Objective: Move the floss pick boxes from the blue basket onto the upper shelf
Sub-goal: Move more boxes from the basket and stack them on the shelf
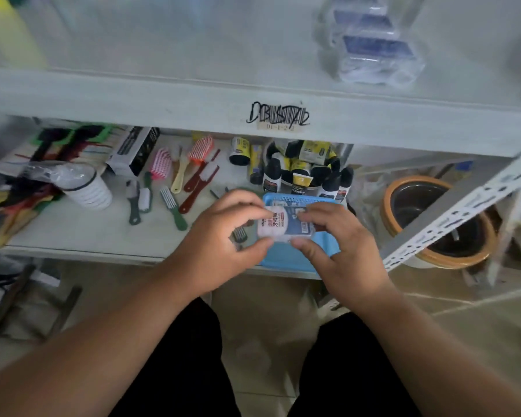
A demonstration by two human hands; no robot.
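Note:
A blue basket sits at the front edge of the lower shelf, mostly covered by my hands. Just above it I hold a clear floss pick box with a blue and white label. My left hand grips its left end and my right hand grips its right end. Another box shows inside the basket at its far rim. On the upper shelf, at the back right, stands a blurred stack of clear boxes with blue labels.
The lower shelf carries brushes, a striped cup, a black and white carton and black bottles. A perforated metal upright slants at the right. A round pot stands on the floor beyond it.

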